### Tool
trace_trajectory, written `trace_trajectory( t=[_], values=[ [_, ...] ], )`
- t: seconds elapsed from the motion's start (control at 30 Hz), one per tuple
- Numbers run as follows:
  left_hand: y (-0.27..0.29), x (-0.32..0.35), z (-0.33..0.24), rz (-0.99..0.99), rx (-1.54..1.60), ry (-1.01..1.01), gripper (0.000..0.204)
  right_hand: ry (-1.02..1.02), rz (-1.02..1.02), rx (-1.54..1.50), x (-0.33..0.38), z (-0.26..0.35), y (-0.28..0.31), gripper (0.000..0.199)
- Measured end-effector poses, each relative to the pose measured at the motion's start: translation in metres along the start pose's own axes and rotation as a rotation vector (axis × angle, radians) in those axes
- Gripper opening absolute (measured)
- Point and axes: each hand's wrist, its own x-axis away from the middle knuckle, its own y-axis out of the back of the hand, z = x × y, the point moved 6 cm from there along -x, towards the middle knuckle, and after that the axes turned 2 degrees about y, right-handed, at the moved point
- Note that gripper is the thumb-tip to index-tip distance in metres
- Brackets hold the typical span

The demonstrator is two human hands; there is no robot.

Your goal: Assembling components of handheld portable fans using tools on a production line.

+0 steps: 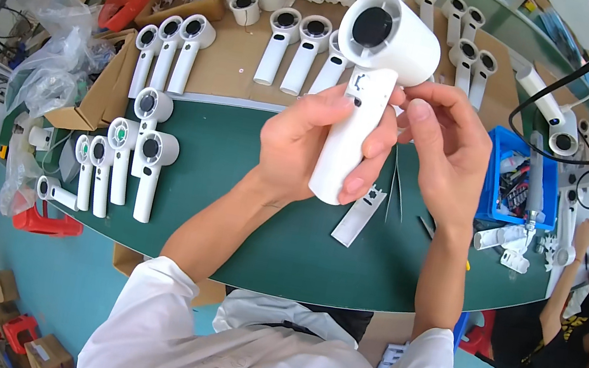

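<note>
My left hand (pixel 319 133) is wrapped round the handle of a white handheld fan (pixel 391 39), held up over the table with its round head at the top. An opening near the upper end of the handle shows some inner parts. Close beside the fan's neck, my right hand (pixel 447 144) has thumb and fingers drawn together; whatever is between the fingertips is hidden. Below the hands a white handle cover (pixel 359 217) lies loose on the green table mat (pixel 267 250), with metal tweezers (pixel 397 190) next to it.
White fans (pixel 149 170) stand grouped at the left, more (pixel 310 53) in rows at the back. A blue bin (pixel 497 176) of small parts sits at the right, below hanging black cables (pixel 540 109). Cardboard boxes (pixel 110 88) flank the left; another person (pixel 552 332) is at far right.
</note>
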Motion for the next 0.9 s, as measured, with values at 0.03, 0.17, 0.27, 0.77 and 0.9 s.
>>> trace_trajectory(
  t=[0.03, 0.17, 0.27, 0.77, 0.9],
  values=[
    [-0.001, 0.000, 0.000, -0.001, 0.000, 0.004, 0.048, -0.002, -0.004, -0.001, 0.000, 0.003, 0.003, 0.016],
    [-0.001, -0.005, -0.006, -0.056, -0.369, 0.068, 0.052, 0.026, 0.000, 0.286, -0.007, 0.006, 0.023, 0.015],
    [0.003, 0.001, -0.034, -0.224, -1.370, 0.030, 0.044, -0.083, 0.021, 0.452, 0.002, 0.003, 0.044, 0.015],
    [-0.025, 0.012, -0.058, -0.327, -1.393, -0.130, 0.037, -0.632, -0.373, 1.439, 0.066, -0.084, 0.271, 0.047],
    [-0.019, 0.017, -0.059, -0.395, -1.211, -0.187, 0.040, -0.631, -0.494, 1.414, 0.083, -0.054, 0.265, 0.050]
  ],
)
